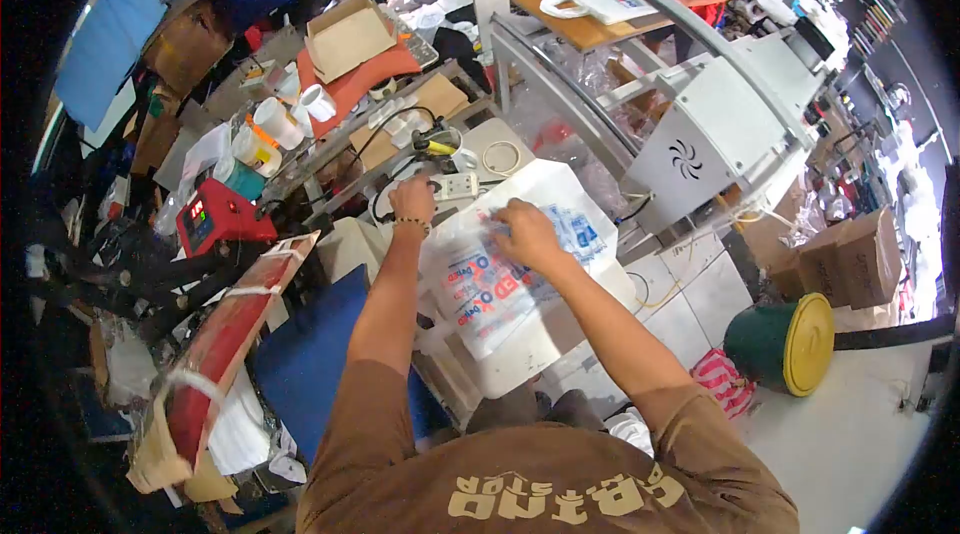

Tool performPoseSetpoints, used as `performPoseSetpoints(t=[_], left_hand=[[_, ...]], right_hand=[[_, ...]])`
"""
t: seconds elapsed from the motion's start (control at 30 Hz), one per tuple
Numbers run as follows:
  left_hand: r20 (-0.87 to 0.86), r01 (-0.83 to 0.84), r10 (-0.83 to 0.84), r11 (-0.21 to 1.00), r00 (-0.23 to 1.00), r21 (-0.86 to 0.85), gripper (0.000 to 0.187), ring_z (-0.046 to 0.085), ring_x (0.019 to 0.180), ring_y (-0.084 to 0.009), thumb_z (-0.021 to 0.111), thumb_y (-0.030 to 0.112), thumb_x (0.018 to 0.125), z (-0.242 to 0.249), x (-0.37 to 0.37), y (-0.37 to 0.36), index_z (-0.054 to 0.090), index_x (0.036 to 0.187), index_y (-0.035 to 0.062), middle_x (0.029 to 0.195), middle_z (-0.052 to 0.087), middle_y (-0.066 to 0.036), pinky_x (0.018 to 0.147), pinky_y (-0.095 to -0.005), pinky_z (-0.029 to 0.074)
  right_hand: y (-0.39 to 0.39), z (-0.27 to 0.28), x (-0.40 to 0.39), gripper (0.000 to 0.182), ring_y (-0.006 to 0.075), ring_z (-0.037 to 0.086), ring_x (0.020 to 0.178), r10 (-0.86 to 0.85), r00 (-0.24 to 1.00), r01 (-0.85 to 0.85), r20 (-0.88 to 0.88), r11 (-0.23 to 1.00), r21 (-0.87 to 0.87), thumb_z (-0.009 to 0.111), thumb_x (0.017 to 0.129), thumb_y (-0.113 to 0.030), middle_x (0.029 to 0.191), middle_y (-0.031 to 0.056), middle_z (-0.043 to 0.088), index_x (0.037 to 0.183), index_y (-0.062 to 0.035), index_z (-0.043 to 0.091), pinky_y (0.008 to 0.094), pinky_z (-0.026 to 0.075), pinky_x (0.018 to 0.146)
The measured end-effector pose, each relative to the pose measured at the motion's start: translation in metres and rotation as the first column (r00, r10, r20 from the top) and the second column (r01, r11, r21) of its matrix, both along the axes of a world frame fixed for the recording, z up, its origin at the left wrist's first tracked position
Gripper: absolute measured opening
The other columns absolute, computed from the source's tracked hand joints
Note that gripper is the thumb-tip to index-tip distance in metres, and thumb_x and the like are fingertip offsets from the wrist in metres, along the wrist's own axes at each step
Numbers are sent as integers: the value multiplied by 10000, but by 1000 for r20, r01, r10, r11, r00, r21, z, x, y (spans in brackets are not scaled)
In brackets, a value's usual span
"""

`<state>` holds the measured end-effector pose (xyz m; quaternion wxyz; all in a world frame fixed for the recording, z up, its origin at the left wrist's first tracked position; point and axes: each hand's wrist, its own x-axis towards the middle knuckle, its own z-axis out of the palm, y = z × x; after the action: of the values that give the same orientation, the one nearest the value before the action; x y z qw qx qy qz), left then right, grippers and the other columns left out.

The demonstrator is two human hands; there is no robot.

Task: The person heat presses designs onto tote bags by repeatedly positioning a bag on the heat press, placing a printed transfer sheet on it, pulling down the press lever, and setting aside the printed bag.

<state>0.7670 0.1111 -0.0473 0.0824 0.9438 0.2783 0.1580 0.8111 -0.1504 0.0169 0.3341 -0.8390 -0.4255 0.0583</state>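
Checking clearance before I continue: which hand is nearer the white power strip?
Left. The left hand is beside the left end of the white power strip; contact is unclear. The right hand is farther off, over the printed plastic, to the strip's right.

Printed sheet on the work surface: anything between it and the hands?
Nothing visible. The right hand is right at the printed sheet; blur hides whether the fingertips touch. The left hand is off its far left side, by the white power strip, which lies beyond the print, not in between.
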Motion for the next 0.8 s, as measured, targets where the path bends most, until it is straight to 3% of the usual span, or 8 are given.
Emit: performPoseSetpoints(t=[0.1,0.2,0.37,0.5,0.57,0.63,0.73,0.8], left_hand=[[-5,149,-150,988,989,-31,130,644,816,-311,689,234,828,-4,-8,5,710,874,114,851,707,-92,761,-505,422],[51,97,-98,995,994,16,97,644,794,-306,697,215,814,13,-23,-20,705,815,118,790,691,-92,745,-482,407],[103,74,-73,997,992,2,112,641,771,-329,697,215,811,0,-21,-11,711,838,107,753,676,-106,733,-482,437],[403,132,-113,991,908,-19,129,637,771,-369,705,187,808,46,-21,13,716,879,80,813,693,-143,694,-480,493],[441,-167,124,984,889,60,136,655,777,-374,703,172,809,91,-33,15,722,892,66,819,701,-157,711,-468,513],[431,-237,218,971,875,-9,148,664,780,-375,702,179,813,63,-46,32,724,901,62,819,704,-157,721,-458,521],[441,-337,355,934,824,-123,170,679,788,-374,700,195,819,49,-48,42,726,912,56,820,708,-165,737,-443,532],[384,-406,456,890,803,-207,191,687,825,-362,674,227,836,44,-46,46,726,920,64,845,713,-163,757,-428,532]], right_hand=[[54,-32,17,280,354,602,987,37,991,-46,132,997,60,733,732,-207,1070,144,618,956,-46,682,426,520,784],[111,-64,33,388,346,602,936,91,969,-101,229,994,31,744,689,-169,1024,123,619,1047,-53,651,451,519,777],[137,-90,53,416,323,604,959,124,969,-75,212,971,-226,776,689,-200,1071,101,611,1065,-74,647,431,527,802],[137,-80,56,456,307,599,998,163,967,-103,195,952,-288,795,705,-256,1131,72,616,1112,-95,668,437,518,817],[134,-80,56,463,305,595,1004,180,965,-118,190,948,-297,786,718,-255,1149,74,615,1131,-90,659,439,509,823],[134,-73,56,469,303,591,1010,204,957,-140,205,948,-287,778,731,-254,1168,76,614,1150,-85,650,441,501,829],[110,-65,45,431,326,576,1046,154,972,-172,176,981,88,727,802,-239,1233,119,605,1179,-59,618,446,472,856],[81,-50,26,408,332,573,1054,152,973,-173,174,978,114,721,805,-229,1239,130,603,1163,-57,625,452,471,856]])
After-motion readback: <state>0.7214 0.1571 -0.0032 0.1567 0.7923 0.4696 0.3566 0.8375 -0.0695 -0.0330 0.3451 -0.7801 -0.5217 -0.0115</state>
